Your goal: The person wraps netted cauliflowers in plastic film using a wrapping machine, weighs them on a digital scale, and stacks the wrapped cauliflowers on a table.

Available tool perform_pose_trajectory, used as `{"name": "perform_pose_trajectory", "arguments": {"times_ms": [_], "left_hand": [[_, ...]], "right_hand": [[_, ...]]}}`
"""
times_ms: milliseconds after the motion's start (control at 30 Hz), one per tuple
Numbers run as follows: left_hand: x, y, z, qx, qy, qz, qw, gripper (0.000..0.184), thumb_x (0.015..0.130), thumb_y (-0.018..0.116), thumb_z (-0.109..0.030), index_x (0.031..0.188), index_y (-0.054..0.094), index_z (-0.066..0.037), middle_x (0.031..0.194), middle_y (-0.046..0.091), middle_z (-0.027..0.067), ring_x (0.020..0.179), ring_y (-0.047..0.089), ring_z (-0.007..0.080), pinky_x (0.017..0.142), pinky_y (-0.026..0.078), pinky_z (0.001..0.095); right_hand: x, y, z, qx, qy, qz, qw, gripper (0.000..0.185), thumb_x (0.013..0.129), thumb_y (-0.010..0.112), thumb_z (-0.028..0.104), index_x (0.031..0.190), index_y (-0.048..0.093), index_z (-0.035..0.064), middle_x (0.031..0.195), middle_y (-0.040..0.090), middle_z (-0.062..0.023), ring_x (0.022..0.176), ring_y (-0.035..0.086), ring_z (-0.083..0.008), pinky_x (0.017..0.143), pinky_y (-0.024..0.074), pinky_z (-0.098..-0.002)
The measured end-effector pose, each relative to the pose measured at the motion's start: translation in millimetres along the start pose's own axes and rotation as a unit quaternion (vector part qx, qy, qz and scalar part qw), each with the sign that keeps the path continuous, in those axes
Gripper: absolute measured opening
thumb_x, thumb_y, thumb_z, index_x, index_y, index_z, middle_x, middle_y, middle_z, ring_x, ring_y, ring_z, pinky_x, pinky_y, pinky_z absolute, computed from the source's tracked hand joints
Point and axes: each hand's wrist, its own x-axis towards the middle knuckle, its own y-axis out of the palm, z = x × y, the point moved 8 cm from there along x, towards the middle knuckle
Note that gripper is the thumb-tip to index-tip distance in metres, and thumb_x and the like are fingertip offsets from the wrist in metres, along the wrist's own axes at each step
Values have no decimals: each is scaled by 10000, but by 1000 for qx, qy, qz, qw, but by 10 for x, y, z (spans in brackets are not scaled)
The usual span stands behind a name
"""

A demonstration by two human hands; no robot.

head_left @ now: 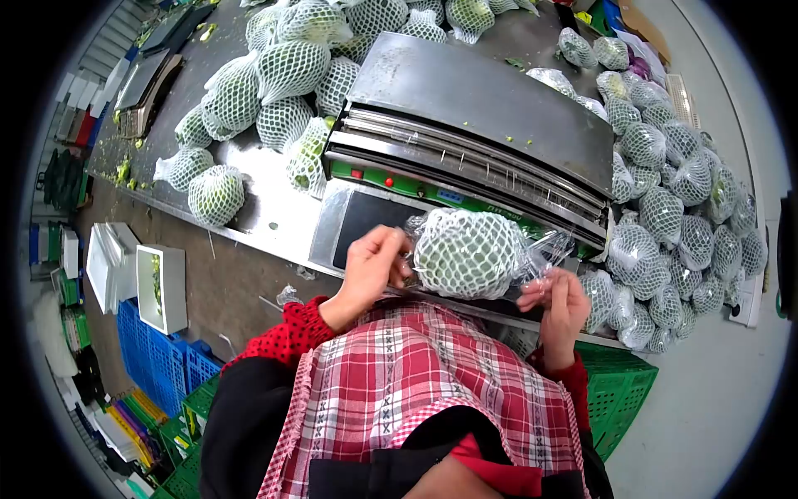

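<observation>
A pale green vegetable, perhaps a head of cabbage, in a white foam net [467, 254] lies in front of me with clear plastic film [544, 249] around it. My left hand [372, 264] is closed at its left end, fingers pinching the film there. At the right end, my right hand [559, 303] pinches the gathered film between thumb and fingers. Just behind the vegetable stands a metal wrapping machine [490, 108] with rollers and a green control strip [399, 185]. A dark flat plate [366, 226] lies in front of the machine, beside my left hand.
Several netted vegetables [293, 68] are heaped on the metal table [274, 179] at the back left. Many film-wrapped ones [662, 214] are piled on the right. Below stand a green crate [615, 395], blue crates [154, 353] and a white foam box [170, 291].
</observation>
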Motion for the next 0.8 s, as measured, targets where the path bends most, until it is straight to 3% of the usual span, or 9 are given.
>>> {"name": "perform_pose_trajectory", "arguments": {"times_ms": [67,200,300,333,400,433,500,633,800], "left_hand": [[-50,-129,-79,-1,49,-80,996,329,998,516,-248,720,502,-71,578,491,-23,415,406,52,376,289,227],[-536,-482,-359,31,-35,-120,992,349,995,514,-221,680,495,-74,563,432,-53,480,368,17,429,269,211],[-605,-807,-6,427,90,-69,897,268,932,564,-188,759,585,16,573,542,67,492,521,148,457,405,325],[-526,-703,254,415,-45,-17,908,251,879,557,-207,874,654,25,778,652,220,722,648,376,651,500,435],[-240,-523,1235,391,-16,52,919,331,817,614,-313,850,694,7,778,658,225,752,658,373,682,517,436],[-319,-85,813,525,-98,197,822,332,786,661,-328,867,690,-8,806,660,226,768,651,366,710,516,441],[-162,199,1746,41,80,290,953,461,702,766,-325,1024,629,-25,954,664,178,868,629,320,789,497,426],[33,427,1250,250,199,165,933,340,757,687,-360,909,581,-74,830,542,101,770,606,297,665,471,422],[-897,415,-1129,155,691,-165,687,378,812,644,-421,826,498,-73,910,560,120,839,553,295,693,414,355]], "right_hand": [[142,-96,92,-88,-10,-26,996,219,1023,428,151,996,555,-25,695,639,-125,537,606,-154,487,486,-245],[-187,-538,-61,-158,106,-37,981,260,1008,471,187,839,580,23,563,537,-6,455,481,-72,416,361,-203],[-643,-647,-700,-249,311,44,916,320,996,484,236,762,555,29,523,479,-11,397,404,-75,387,325,-231],[-714,-562,-936,-280,359,72,888,296,963,501,199,743,607,31,581,515,17,500,449,-71,449,352,-243],[-753,-656,-2031,-496,224,232,807,410,976,438,381,1003,669,43,879,688,-95,766,645,-257,662,506,-426],[-736,-450,-2418,-443,199,227,844,414,975,434,390,1018,659,45,899,678,-97,785,637,-259,676,501,-428],[-585,46,-2478,-336,214,196,896,424,972,426,407,1048,638,48,939,658,-100,823,620,-264,705,492,-432],[-157,545,-1963,-276,177,171,929,453,967,409,442,1108,596,54,1019,617,-107,900,587,-273,763,473,-441],[26,884,-1494,-257,173,150,939,503,961,389,485,1184,544,62,1119,566,-115,995,545,-285,835,449,-452]]}}
